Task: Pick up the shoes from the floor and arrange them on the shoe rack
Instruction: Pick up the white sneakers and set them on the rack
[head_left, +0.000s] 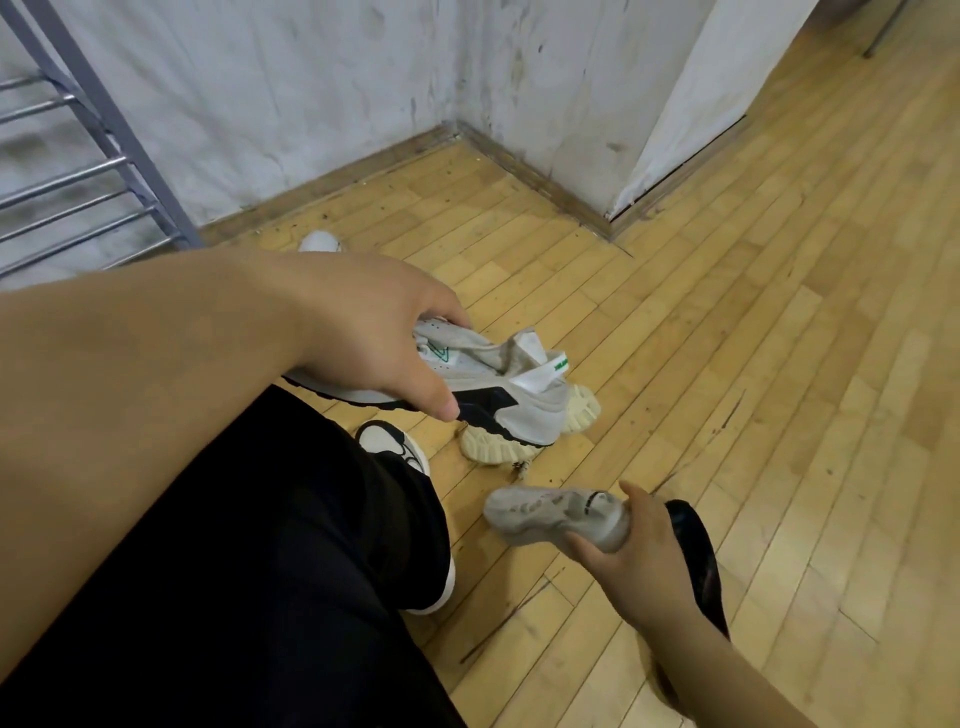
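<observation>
The white sneaker (498, 384) with the navy stripe hangs heel-right just above the floor (727, 338), my left hand (374, 338) closed on its upper, and the shoe rack (78, 171) stands up-left, nearer that hand. My right hand (639, 561) has its grip clamped around a grey shoe (550, 512) (toe pointing left), low and near my knee.

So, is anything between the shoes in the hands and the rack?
Nothing visible. The left hand holds a white sneaker, the right hand a grey shoe. The rack stands at upper left; only the left forearm crosses that view.
</observation>
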